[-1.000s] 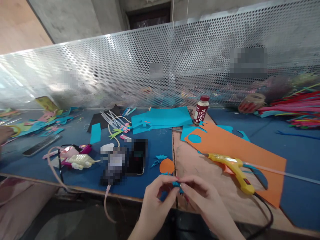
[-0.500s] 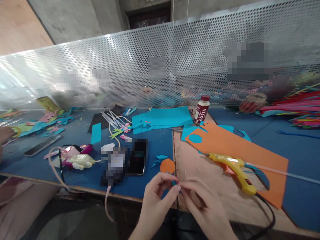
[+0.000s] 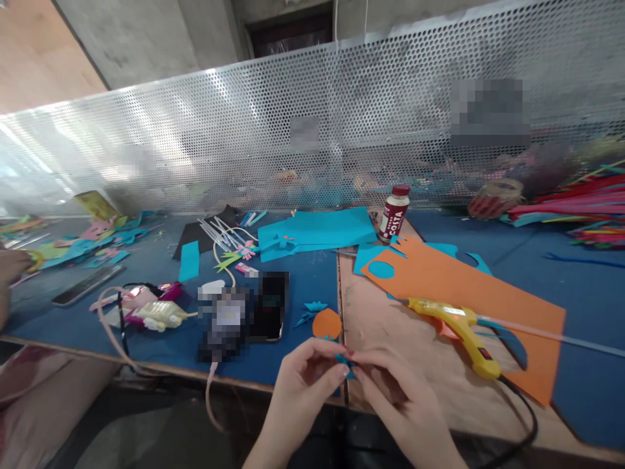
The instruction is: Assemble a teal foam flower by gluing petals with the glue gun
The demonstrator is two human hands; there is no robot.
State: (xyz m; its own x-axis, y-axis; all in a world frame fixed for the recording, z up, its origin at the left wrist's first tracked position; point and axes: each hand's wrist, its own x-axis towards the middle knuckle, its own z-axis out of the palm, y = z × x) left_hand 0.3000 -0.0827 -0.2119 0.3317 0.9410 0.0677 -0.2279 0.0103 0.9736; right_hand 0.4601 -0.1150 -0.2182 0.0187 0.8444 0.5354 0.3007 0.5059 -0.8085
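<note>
Between the fingertips of both hands is a small blue paper piece [image 3: 346, 363], mostly covered by the fingers. My left hand [image 3: 308, 384] pinches it from the left, thumb against forefinger. From the other side my right hand [image 3: 390, 384] grips it in a pinch too. Just beyond the fingers lies an orange paper disc [image 3: 327, 323]. Spiky blue paper cutouts [image 3: 312, 312] rest beside that disc. A yellow glue gun [image 3: 454, 326] lies to the right of my right hand, on an orange sheet [image 3: 488, 293] with holes cut in it.
Phones [image 3: 270, 306] and a cable stand left of my hands. Behind are blue sheets [image 3: 332, 228], white glue sticks [image 3: 217, 234] and a Costa bottle [image 3: 393, 213]. A perforated metal screen [image 3: 244, 130] closes the back. At far left, another person's hand [image 3: 12, 267] holds something yellow.
My fingertips have shifted slightly, and more of the blue paper piece shows between them. At far left, the other person's hand has moved a little.
</note>
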